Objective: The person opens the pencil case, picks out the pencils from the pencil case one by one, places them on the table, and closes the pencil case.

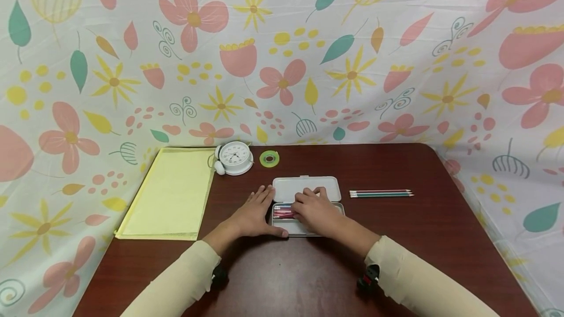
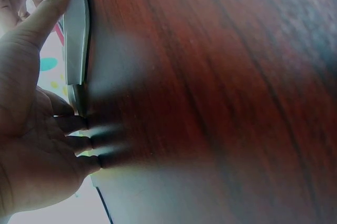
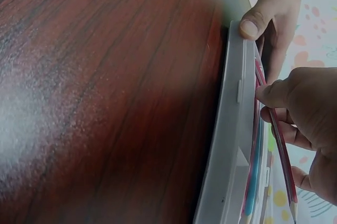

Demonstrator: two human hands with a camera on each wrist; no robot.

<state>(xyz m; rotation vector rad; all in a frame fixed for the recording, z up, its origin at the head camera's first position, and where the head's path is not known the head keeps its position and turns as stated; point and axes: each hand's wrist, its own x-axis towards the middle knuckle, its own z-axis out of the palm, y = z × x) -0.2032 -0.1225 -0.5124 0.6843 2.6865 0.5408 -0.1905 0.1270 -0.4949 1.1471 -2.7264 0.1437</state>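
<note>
A whitish pencil case [image 1: 301, 229] lies on the table with its lid [image 1: 288, 191] folded back. Several pencils [image 1: 282, 213] lie inside, reddish and blue ones among them. At the case's left end my left hand [image 1: 254, 213] spreads, thumb on the front edge and straight fingers down on the table beside the case. My right hand [image 1: 319, 215] is over the right part of the case, covering some of its inside. In the right wrist view it pinches a dark red pencil [image 3: 283, 155], which slants up from the others.
To the right of the case lie several pencils [image 1: 381, 193] side by side. A white alarm clock [image 1: 235, 156] and a green roll of tape [image 1: 270, 159] are behind it. On the left lies a yellow zip pouch [image 1: 169, 194]. A patterned cloth [image 1: 282, 87] hangs behind the table.
</note>
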